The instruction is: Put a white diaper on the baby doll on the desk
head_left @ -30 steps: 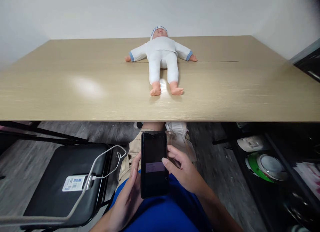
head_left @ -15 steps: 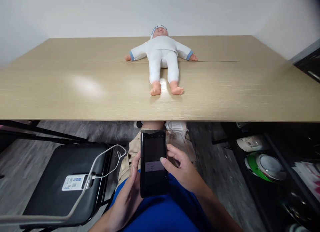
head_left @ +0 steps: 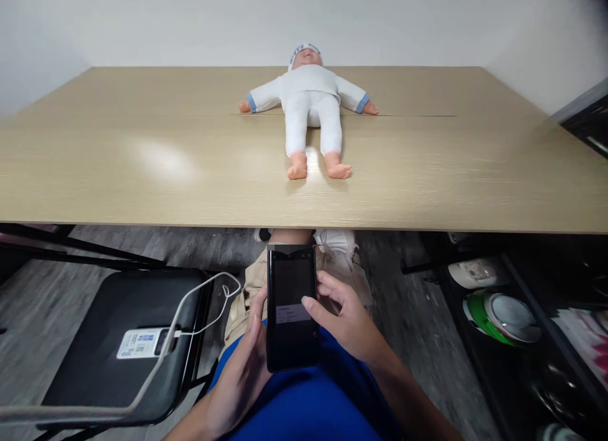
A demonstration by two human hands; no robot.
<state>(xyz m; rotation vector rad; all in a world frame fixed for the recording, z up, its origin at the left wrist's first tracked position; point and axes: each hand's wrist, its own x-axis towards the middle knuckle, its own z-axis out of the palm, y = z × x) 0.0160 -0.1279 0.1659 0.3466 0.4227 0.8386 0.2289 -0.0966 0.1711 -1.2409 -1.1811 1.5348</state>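
Observation:
A black phone [head_left: 291, 305] stands upright in front of my lap, below the table's near edge. My left hand [head_left: 242, 371] wraps round its left side and lower end and holds it. My right hand [head_left: 344, 320] grips the right side with its fingers curled behind, the thumb resting on the dim screen. A baby doll [head_left: 311, 108] in a white suit and cap lies on its back, arms spread, at the far middle of the light wooden table [head_left: 142, 168], well away from both hands.
A black chair [head_left: 118, 346] at my left carries a small white device [head_left: 140, 343] with a white cable [head_left: 209, 289] looping off it. Dark shelving at the right holds a white and green appliance [head_left: 498, 314]. White walls stand behind the table.
The view has tipped slightly, so the doll and table sit a little higher in the frame. Hands and phone keep their hold and place.

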